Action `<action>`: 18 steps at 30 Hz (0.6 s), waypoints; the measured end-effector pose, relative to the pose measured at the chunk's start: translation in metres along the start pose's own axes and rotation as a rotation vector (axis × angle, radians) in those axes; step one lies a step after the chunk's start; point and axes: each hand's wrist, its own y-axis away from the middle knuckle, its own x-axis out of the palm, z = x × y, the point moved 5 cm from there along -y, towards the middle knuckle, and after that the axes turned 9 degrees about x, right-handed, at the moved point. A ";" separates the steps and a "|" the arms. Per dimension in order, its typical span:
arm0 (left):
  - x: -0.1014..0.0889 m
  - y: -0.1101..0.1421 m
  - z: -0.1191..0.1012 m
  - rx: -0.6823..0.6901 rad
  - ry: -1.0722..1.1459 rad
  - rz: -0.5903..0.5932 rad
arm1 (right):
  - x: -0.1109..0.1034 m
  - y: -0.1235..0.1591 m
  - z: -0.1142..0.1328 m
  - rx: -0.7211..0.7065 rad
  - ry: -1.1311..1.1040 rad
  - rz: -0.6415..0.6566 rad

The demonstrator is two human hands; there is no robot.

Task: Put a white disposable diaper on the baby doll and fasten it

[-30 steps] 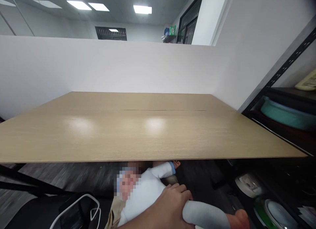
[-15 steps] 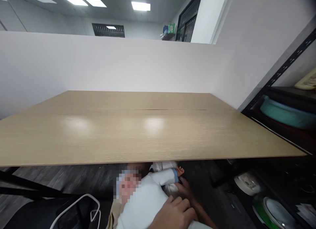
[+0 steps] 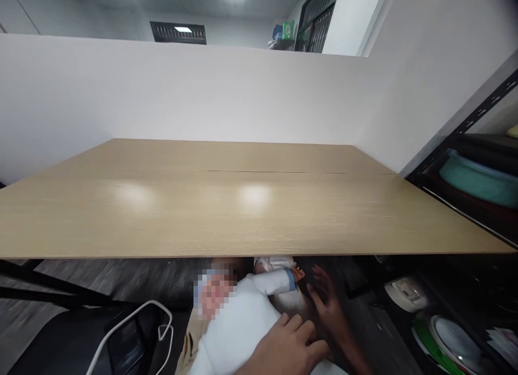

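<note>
What looks like a baby doll (image 3: 238,326) in a white long-sleeved top with blue cuffs lies across my lap, partly below the table edge. Its small hand (image 3: 298,273) sticks out from the cuff. My left hand (image 3: 289,342) lies over the doll's white top, fingers bent and close together against it. To the right of the doll, my right hand (image 3: 326,297) is raised with its fingers apart and nothing in them. White cloth (image 3: 275,263) shows beyond the doll's sleeve, partly hidden by the tabletop.
A wooden table (image 3: 243,218) spans the view before a white partition (image 3: 234,94). On the right, a dark shelf rack (image 3: 465,124) holds a teal basin (image 3: 481,181); round items lie lower down. A black seat (image 3: 52,342) at lower left bears a phone (image 3: 126,345) and white cable (image 3: 121,324).
My right hand has let go near the doll's cuff and moved away to the right, its fingers spreading. My left hand stays on the doll. The camera view has tilted slightly downward.
</note>
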 end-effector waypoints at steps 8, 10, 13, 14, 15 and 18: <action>-0.039 0.015 -0.015 -0.014 0.262 0.069 | 0.007 -0.003 0.108 -0.506 0.253 0.486; -0.045 0.017 -0.019 -0.040 0.293 0.069 | 0.031 -0.010 0.128 -0.516 0.377 0.590; -0.058 0.022 -0.026 -0.064 0.328 0.037 | 0.060 -0.016 0.152 -0.528 0.517 0.688; -0.065 0.027 -0.028 -0.067 0.344 0.000 | 0.066 -0.016 0.161 -0.542 0.533 0.707; -0.073 0.034 -0.031 -0.070 0.366 -0.051 | 0.070 -0.015 0.169 -0.558 0.535 0.721; -0.088 0.073 -0.037 -0.085 0.448 -0.219 | 0.070 -0.008 0.193 -0.595 0.527 0.730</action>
